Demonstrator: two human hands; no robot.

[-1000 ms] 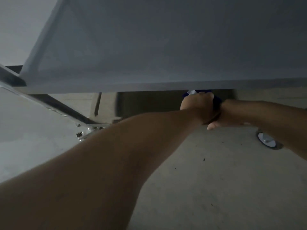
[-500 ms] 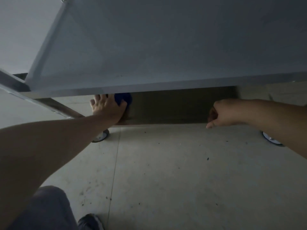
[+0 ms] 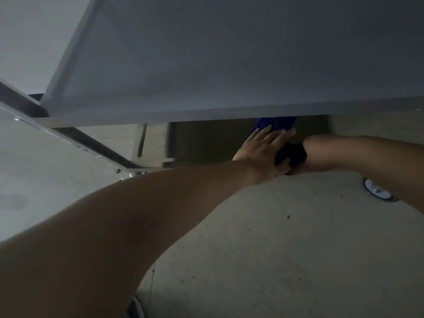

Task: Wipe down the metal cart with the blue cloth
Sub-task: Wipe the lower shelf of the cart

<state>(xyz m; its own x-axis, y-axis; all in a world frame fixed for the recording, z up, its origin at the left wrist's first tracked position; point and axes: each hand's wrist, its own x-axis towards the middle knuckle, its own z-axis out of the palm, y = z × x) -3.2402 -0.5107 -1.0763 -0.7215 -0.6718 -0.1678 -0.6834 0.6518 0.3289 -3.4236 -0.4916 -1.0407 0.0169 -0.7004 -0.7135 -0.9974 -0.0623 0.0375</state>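
At two o'clock our left hand (image 3: 259, 150) presses the cloth (image 3: 274, 124), fingers straight, on the cart (image 3: 206, 65); whether our right hand (image 3: 321, 154) grips, we cannot tell.

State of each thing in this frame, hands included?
left hand: fingers straight, pressing on the blue cloth.
blue cloth: bunched under that hand, low on the metal cart.
right hand: beside the cloth; grip not visible.
metal cart: standing, wheel on the floor.

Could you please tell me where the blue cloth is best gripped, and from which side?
Probably the bunched edge of the blue cloth showing past the left hand, approached from the left, low under the upper shelf: that flat hand covers the rest and the right hand crowds the other side.
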